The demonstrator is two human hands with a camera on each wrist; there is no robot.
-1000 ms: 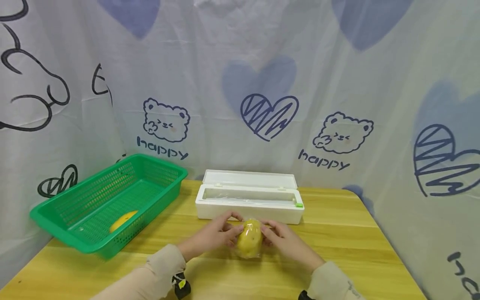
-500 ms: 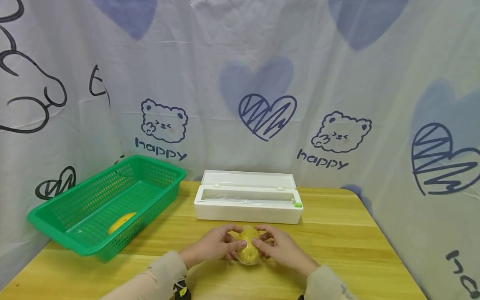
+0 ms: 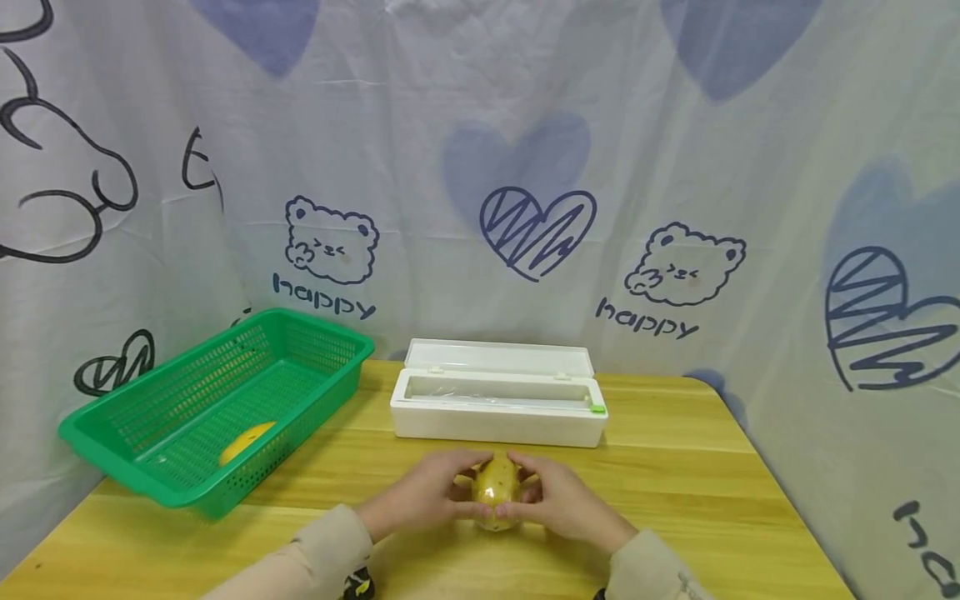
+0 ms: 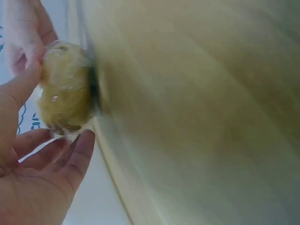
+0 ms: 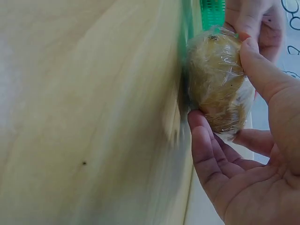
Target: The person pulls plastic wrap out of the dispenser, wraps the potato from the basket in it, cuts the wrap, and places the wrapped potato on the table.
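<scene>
A yellow potato wrapped in clear cling film stands near the middle of the table. My left hand grips it from the left, thumb on the near side and fingers toward the far end. From the right, my right hand holds it the same way, and the two thumbs nearly meet. Crinkled film covers the potato in the right wrist view, with fingertips at both its ends. Beyond the hands sits a white cling film dispenser, its lid raised and film lying inside.
A green plastic basket stands at the left of the wooden table, with a yellow potato-like item in it. A printed white curtain hangs behind and at both sides.
The potato has come slightly nearer to me. Both thumbs have slid down to its near end, and the fingers now reach around its far end.
</scene>
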